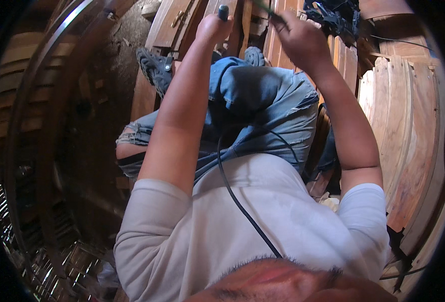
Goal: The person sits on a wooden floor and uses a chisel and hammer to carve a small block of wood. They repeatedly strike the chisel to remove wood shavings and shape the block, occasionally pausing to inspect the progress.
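Note:
At the top of the head view, my left hand [214, 28] is closed around a dark, round-ended handle [223, 12]; the rest of that tool is out of sight. To its right, my right hand [307, 44] is closed on a thin dark green rod-like thing [263, 6], blurred and cut off by the upper edge. Both hands are over long brown wooden pieces [279, 38], beyond my bent legs in torn blue jeans [262, 100]. A lighter wooden piece with a carved mark [174, 20] lies to the left of my left hand.
A heap of black scraps [335, 17] lies beyond my right hand. Pale curved wooden slats [393, 126] are stacked at the right. Black cable [237, 201] runs down over my shirt. My grey clogs [155, 71] rest among the wood, and dark ground [124, 55] lies at left.

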### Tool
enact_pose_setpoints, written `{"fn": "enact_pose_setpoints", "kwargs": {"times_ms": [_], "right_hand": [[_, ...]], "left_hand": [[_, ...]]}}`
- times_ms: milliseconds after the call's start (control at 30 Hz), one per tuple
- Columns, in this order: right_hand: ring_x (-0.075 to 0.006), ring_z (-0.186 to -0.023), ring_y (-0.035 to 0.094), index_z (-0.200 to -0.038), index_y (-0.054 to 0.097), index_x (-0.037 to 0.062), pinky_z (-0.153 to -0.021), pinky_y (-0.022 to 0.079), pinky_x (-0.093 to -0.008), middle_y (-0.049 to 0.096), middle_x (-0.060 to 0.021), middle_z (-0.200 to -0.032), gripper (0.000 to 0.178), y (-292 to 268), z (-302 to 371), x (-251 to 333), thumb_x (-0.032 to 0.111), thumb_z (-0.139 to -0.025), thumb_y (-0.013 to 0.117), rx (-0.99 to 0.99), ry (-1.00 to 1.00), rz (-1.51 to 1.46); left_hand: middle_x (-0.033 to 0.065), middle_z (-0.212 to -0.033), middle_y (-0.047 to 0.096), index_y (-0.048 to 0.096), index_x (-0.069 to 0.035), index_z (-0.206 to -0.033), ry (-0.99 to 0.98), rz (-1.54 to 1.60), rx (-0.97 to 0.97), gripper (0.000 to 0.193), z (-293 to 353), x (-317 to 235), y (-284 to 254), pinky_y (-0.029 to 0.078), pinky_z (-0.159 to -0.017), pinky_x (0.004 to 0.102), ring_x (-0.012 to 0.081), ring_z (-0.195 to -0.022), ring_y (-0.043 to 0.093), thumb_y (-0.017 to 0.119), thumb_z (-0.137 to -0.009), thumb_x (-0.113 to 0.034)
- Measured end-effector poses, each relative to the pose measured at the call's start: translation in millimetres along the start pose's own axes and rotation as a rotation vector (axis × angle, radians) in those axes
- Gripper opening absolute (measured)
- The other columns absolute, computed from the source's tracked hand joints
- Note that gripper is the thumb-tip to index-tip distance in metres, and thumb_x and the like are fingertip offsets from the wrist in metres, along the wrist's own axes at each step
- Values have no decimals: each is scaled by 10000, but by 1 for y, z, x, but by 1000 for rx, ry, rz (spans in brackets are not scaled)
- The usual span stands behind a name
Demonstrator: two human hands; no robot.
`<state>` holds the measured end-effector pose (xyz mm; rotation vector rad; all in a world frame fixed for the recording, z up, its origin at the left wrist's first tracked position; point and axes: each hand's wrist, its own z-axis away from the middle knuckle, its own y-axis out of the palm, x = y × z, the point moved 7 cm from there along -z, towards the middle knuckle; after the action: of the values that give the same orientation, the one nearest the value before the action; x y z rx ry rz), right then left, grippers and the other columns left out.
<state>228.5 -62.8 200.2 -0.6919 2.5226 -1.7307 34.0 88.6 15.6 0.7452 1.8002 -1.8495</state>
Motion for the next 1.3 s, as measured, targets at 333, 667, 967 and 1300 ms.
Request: {"fn": "enact_pose_setpoints", "kwargs": {"times_ms": [333, 667, 967, 1300], "right_hand": [[-470, -856, 708, -1158, 635, 113, -710, 541, -591, 724, -227, -892, 329, -3, 19, -22, 414, -1093, 517, -123, 160, -149], [-486, -918, 696, -1255, 650, 209, -756, 549, -579, 722, -251, -967, 339, 38, 4, -28, 466, -1082, 512, 301, 196, 191], [-488, -972, 696, -1272, 647, 144, -794, 557, -570, 734, -232, -1014, 343, 25, -3, -24, 395, -1114, 476, 254, 181, 131], [-448, -821, 687, -1046, 632, 48, -662, 516, -487, 665, -221, -804, 272, -10, -16, -11, 315, -1087, 601, -167, -68, -73]], "left_hand": [[174, -966, 783, 808, -90, -996, -66, 84, 114, 458, 8, -9, -5, 563, -893, 484, 372, -996, 747, 620, -990, -507], [218, -946, 774, 779, -31, -992, -185, 87, 35, 467, 15, -23, -34, 578, -848, 488, 371, -937, 765, 549, -985, -438], [231, -1057, 764, 693, -102, -1290, -188, 74, 248, 471, -3, -33, -35, 581, -850, 495, 387, -970, 754, 509, -998, -423], [223, -973, 766, 747, -76, -1122, -216, 191, 233, 346, 19, -34, -33, 586, -809, 488, 379, -891, 759, 574, -952, -323]]}}
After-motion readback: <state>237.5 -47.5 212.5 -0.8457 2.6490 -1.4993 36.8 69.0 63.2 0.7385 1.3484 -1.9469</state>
